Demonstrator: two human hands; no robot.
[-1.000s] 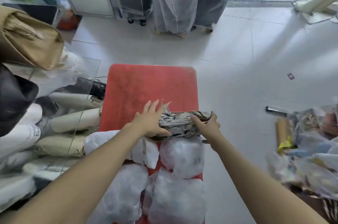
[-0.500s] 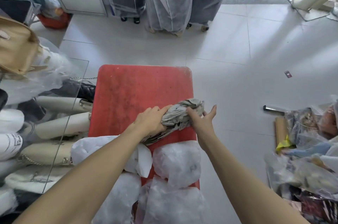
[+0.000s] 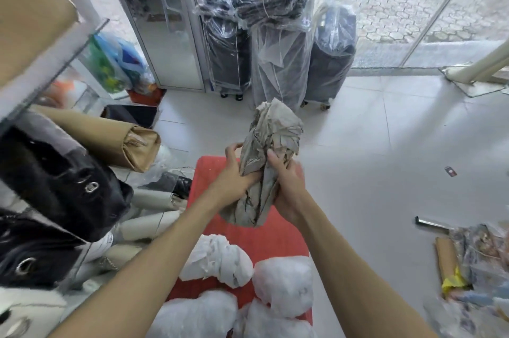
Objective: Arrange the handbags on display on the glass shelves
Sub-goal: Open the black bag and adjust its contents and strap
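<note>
Both hands are on the paper wad (image 3: 264,166) now, lifted clear above the far end of the red stool (image 3: 248,238): the left hand (image 3: 234,180) curls round its near left side, the right hand (image 3: 286,186) clamps it from the right, thumb across the front. This looks like stuffing rather than a bag, so my read is we're at preparation, not placing. On the glass shelves (image 3: 49,67) along the left edge, a tan bag (image 3: 110,139) and a black bag (image 3: 63,180) already lie, with pale bags (image 3: 148,197) lower down. Still waiting: white bundles (image 3: 220,263) crowd the stool's near end, and a heap of wrapped goods (image 3: 473,268) sits on the floor to the right. Plenty left, I'd judge.
</note>
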